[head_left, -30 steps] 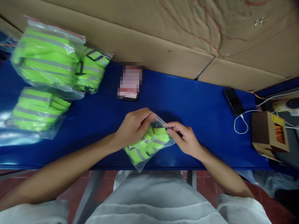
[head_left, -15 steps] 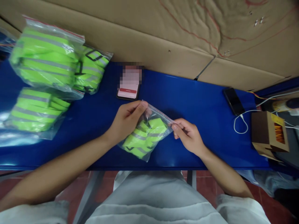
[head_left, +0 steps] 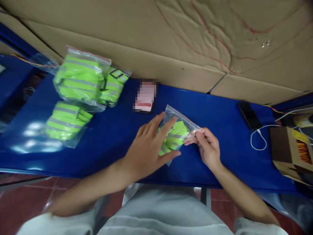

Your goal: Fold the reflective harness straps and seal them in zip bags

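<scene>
A clear zip bag (head_left: pixel 176 132) with a folded neon-green piece with grey reflective bands inside is at the middle of the blue table. My right hand (head_left: pixel 207 147) pinches the bag's right upper corner between thumb and fingers. Over the bag's left side, my left hand (head_left: pixel 149 148) is spread, thumb and fingers apart; it hides part of the bag, and I cannot tell whether it touches the plastic. The bag's zip edge slants down from upper left toward my right hand.
Several bagged neon-green bundles (head_left: pixel 79 78) lie at the left. Behind my hands is a lit phone (head_left: pixel 146 96), partly pixelated. At the right are a dark phone (head_left: pixel 249 116) on a white cable and a cardboard box (head_left: pixel 283 148). Brown covering (head_left: pixel 137 52) rises along the table's back.
My left hand has let go of the bag's upper left corner and opened out over the bag. My right hand keeps its pinch. The camera view has shifted left.
</scene>
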`<act>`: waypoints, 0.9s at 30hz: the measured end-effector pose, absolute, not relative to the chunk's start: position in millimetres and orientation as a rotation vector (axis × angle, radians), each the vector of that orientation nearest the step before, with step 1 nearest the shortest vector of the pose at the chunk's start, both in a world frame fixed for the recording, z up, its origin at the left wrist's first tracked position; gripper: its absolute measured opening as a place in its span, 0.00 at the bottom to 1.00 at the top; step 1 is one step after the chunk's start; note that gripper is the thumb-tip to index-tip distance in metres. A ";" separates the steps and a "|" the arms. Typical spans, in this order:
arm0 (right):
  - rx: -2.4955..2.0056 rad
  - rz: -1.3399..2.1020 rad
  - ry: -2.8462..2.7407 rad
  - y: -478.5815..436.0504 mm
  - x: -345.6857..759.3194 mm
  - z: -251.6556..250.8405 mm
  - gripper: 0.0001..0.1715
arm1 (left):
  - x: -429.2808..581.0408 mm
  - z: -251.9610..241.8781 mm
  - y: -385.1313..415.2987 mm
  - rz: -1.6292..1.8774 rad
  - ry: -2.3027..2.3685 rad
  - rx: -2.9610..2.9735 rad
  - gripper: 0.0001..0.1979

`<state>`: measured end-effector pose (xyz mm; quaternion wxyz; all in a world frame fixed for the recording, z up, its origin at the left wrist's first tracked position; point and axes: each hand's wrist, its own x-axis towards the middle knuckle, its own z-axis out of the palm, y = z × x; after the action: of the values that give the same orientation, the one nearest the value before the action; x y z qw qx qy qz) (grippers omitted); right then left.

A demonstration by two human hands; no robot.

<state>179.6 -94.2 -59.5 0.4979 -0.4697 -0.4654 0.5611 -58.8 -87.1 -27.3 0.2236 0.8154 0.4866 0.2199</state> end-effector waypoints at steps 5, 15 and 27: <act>-1.008 1.125 -1.515 -115.1 177.9 -55.3 0.08 | -47.0 -44.1 -123.9 0.701 1.476 2.264 0.37; -0.965 1.131 -1.663 -111.9 174.9 -58.4 0.12 | -141.7 -37.0 -125.1 0.502 2.237 1.999 0.31; -0.965 0.951 -1.900 -102.8 173.2 -64.6 0.12 | -157.0 9.0 -66.8 0.510 2.383 2.241 0.39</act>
<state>173.2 -102.8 -64.6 0.3933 -0.3803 -0.7485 0.3747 -157.0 -66.8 9.0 -0.0844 0.6746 0.7171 0.1535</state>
